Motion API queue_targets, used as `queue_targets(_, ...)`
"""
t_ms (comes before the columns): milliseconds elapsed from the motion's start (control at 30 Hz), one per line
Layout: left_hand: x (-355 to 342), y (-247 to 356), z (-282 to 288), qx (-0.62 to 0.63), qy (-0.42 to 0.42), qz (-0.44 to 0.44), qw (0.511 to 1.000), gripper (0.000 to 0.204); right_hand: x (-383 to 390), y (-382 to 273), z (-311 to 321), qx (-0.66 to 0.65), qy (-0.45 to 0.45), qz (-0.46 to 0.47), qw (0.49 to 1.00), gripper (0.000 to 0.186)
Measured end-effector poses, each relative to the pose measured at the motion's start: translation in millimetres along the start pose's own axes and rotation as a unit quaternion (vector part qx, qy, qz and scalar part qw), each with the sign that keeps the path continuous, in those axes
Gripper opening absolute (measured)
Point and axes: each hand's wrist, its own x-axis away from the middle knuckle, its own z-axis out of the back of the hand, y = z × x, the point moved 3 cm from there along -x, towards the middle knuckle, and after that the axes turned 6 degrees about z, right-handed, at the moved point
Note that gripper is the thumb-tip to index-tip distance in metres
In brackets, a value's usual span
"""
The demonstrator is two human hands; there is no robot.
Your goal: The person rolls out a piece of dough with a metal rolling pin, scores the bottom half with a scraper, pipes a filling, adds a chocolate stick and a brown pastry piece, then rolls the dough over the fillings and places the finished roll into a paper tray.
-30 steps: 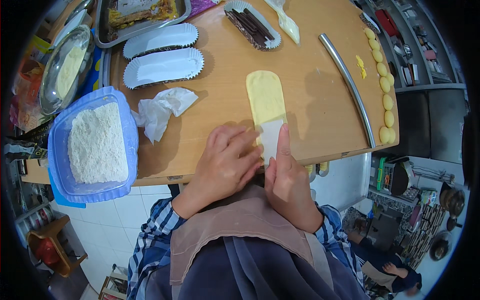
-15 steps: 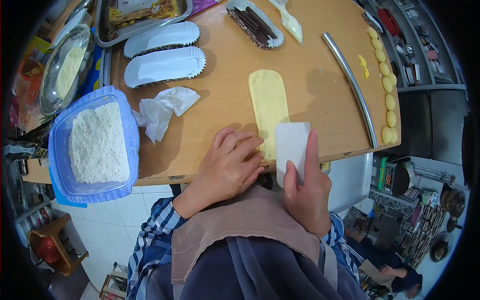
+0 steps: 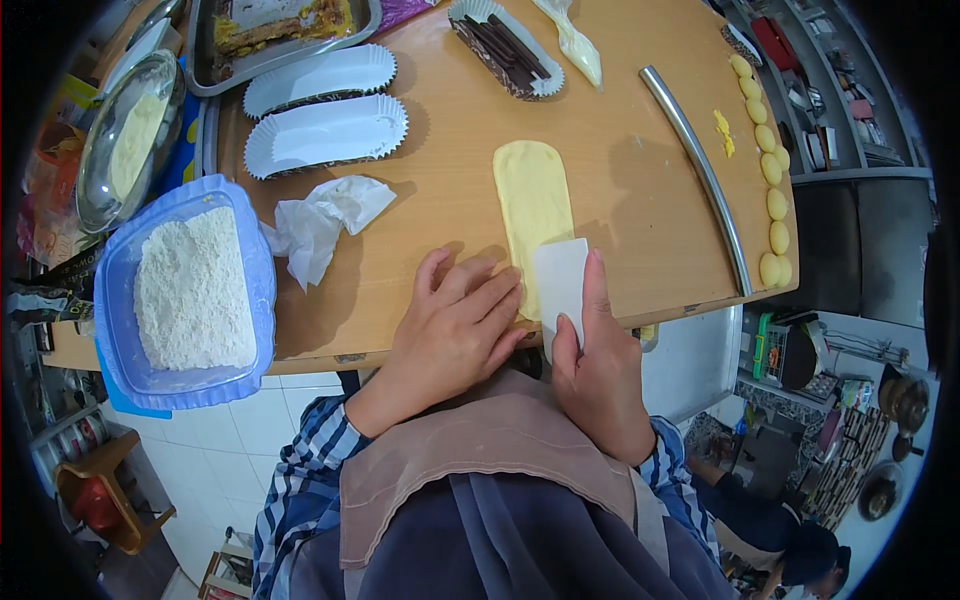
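Note:
A long flat strip of pale yellow dough lies on the wooden board. My right hand holds a white plastic scraper flat over the near end of the dough. My left hand rests palm down on the board just left of that end, fingertips touching the dough's edge.
A blue tub of white flour overhangs the board's left edge. A crumpled tissue, two empty white paper trays, a tray of chocolate sticks, a metal rolling rod and several yellow dough balls lie around.
My right hand brought the scraper back from the board's near edge onto the dough's near end. My left hand stayed beside the dough.

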Motion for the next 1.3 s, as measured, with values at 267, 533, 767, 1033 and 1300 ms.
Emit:
queue_targets(267, 2.0, -0.7, 0.3, -0.010, 0.008, 0.002, 1.000, 0.034, -2.7, -3.0, -2.1, 0.011, -0.013, 0.008, 1.000, 0.067)
queue_targets(533, 1.5, -1.1, 1.3, -0.005, 0.000, 0.004, 1.000, 0.032, -2.8, -3.4, -3.1, 0.063, -0.023, 0.019, 0.998, 0.066)
queue_targets(767, 1.4, -1.6, 1.1, 0.000, -0.001, 0.004, 1.000, 0.031, -0.6, -4.6, -3.6, 0.027, -0.047, -0.014, 0.998, 0.068)
queue_targets(1033, -0.3, 0.3, 3.1, 0.000, 0.002, -0.002, 1.000, 0.031, -3.1, -6.3, -4.5, 0.009, -0.072, -0.023, 0.997, 0.065)
queue_targets(1300, -0.4, 0.5, 3.8, 0.000, 0.003, 0.000, 1.000, 0.032, 1.5, -0.9, -1.8, -0.013, -0.051, -0.042, 0.998, 0.067)
